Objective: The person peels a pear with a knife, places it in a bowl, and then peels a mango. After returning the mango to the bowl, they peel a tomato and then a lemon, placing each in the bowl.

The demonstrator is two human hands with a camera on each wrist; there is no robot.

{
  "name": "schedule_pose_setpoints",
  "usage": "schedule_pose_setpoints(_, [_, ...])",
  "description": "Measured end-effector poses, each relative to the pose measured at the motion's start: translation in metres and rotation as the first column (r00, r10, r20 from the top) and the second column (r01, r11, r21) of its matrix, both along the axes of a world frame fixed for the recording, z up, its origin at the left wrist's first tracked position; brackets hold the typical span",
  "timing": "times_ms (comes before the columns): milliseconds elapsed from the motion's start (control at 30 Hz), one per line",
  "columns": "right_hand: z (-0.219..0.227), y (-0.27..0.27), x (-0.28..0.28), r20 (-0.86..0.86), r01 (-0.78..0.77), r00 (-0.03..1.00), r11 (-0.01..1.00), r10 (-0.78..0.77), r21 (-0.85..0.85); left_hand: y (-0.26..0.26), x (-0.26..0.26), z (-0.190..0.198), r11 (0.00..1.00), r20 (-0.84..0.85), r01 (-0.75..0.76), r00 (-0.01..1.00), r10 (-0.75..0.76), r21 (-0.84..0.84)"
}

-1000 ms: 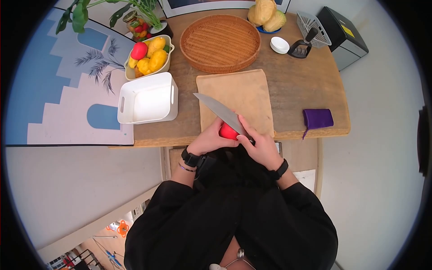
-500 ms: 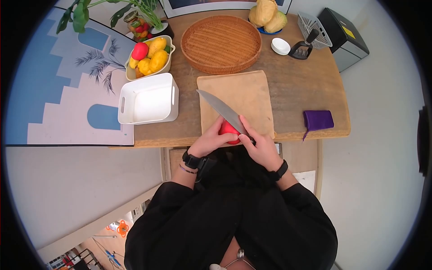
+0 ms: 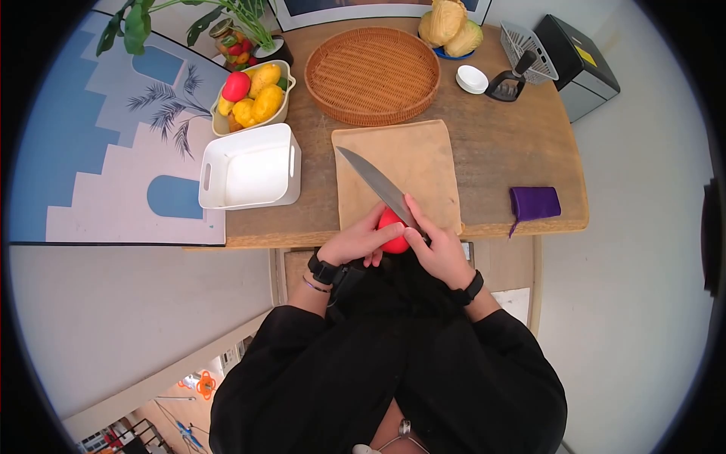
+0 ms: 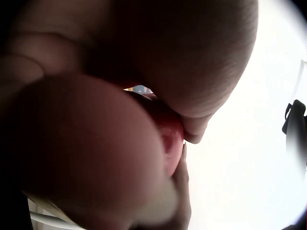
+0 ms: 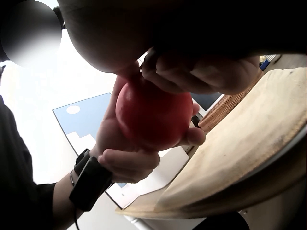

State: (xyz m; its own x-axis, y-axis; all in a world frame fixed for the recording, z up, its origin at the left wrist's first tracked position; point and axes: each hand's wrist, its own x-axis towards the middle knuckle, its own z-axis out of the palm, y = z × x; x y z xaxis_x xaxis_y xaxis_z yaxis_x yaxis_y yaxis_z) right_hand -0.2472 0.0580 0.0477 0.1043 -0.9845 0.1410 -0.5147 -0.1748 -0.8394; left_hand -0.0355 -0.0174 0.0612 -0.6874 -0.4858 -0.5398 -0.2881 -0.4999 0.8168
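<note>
My left hand (image 3: 354,242) holds a smooth, round red fruit (image 3: 396,244) just off the table's front edge, with fingers wrapped round its side and underside. In the right wrist view the fruit (image 5: 153,112) shows whole skin on the side facing that camera. My right hand (image 3: 440,253) grips a large kitchen knife (image 3: 376,180), its handle mostly hidden in the palm. The blade slants up and left over the fruit, and my right thumb lies at the fruit's edge. Thumb and fingers cover most of the fruit (image 4: 173,139) in the left wrist view.
Under the knife lies a tan cutting board (image 3: 423,159). To the left stand a white bin (image 3: 291,170) and a fruit basket (image 3: 281,113). A wicker tray (image 3: 370,72) sits behind the board. Rightward are a purple pouch (image 3: 535,202), a white dish (image 3: 472,79) and a black-handled tool (image 3: 508,85).
The red fruit has shifted slightly right and toward my body, and more of it shows. The knife tip has moved right and a little away. Left fingertips now show below the fruit.
</note>
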Motion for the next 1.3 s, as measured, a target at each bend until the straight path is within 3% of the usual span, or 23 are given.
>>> schedule_pose_setpoints(67, [0.001, 0.000, -0.001, 0.020, 0.017, 1.000, 0.996, -0.019, 0.092, 0.001, -0.002, -0.006, 0.999, -0.054, 0.003, 0.999, -0.005, -0.046])
schedule_pose_setpoints(133, [-0.003, -0.003, 0.001, 0.051, 0.015, 0.999, 1.000, -0.016, 0.024, 0.002, -0.005, -0.010, 0.995, -0.111, 0.004, 0.994, -0.015, -0.100])
schedule_pose_setpoints(200, [-0.003, -0.002, 0.002, 0.081, 0.013, 0.997, 0.999, -0.010, -0.031, 0.008, -0.007, -0.016, 0.977, -0.256, -0.211, 0.946, 0.200, -0.019])
schedule_pose_setpoints(300, [0.002, -0.002, 0.004, 0.038, -0.018, 0.999, 1.000, 0.018, 0.001, 0.007, -0.009, -0.031, 0.944, -0.340, -0.295, 0.912, 0.231, -0.149])
schedule_pose_setpoints(400, [-0.002, -0.002, 0.004, 0.064, 0.015, 0.998, 0.999, -0.017, 0.036, 0.012, -0.014, -0.033, 0.908, -0.354, -0.399, 0.874, 0.334, -0.130])
schedule_pose_setpoints(533, [0.002, -0.004, 0.006, 0.057, 0.020, 0.998, 0.998, -0.024, 0.060, 0.009, -0.012, -0.032, 0.921, -0.369, -0.375, 0.874, 0.315, -0.101])
schedule_pose_setpoints(733, [0.007, -0.004, 0.005, 0.082, 0.031, 0.996, 0.995, -0.039, 0.099, 0.010, -0.008, -0.013, 0.918, -0.232, -0.349, 0.893, 0.387, 0.186])
schedule_pose_setpoints(800, [0.007, -0.004, 0.004, 0.107, 0.029, 0.993, 0.994, -0.040, 0.106, 0.004, -0.002, -0.015, 0.970, -0.193, -0.174, 0.959, 0.206, 0.167])
schedule_pose_setpoints(833, [0.005, -0.004, 0.005, 0.120, 0.024, 0.992, 0.995, -0.036, 0.097, 0.006, -0.004, -0.016, 0.970, -0.193, -0.173, 0.960, 0.205, 0.171])
schedule_pose_setpoints(1000, [0.000, -0.005, 0.004, 0.116, 0.014, 0.993, 1.000, -0.017, 0.025, 0.010, -0.012, -0.030, 0.910, -0.426, -0.403, 0.843, 0.327, -0.097])
schedule_pose_setpoints(1133, [-0.006, -0.002, 0.005, 0.125, 0.021, 0.992, 0.999, -0.026, 0.042, 0.007, -0.011, -0.035, 0.889, -0.392, -0.454, 0.829, 0.399, -0.055])
schedule_pose_setpoints(1167, [-0.006, -0.003, 0.004, 0.135, 0.025, 0.990, 0.999, -0.028, 0.021, 0.002, 0.000, -0.029, 0.945, -0.335, -0.318, 0.884, 0.325, 0.078])
schedule_pose_setpoints(1233, [-0.006, -0.004, 0.002, 0.115, 0.027, 0.993, 0.999, -0.032, 0.043, -0.003, 0.002, -0.024, 0.960, -0.291, -0.174, 0.928, 0.234, 0.218])
schedule_pose_setpoints(1300, [-0.005, -0.002, 0.000, 0.084, 0.024, 0.996, 0.996, -0.031, 0.090, -0.001, -0.002, -0.023, 0.979, -0.224, -0.182, 0.954, 0.199, 0.094])
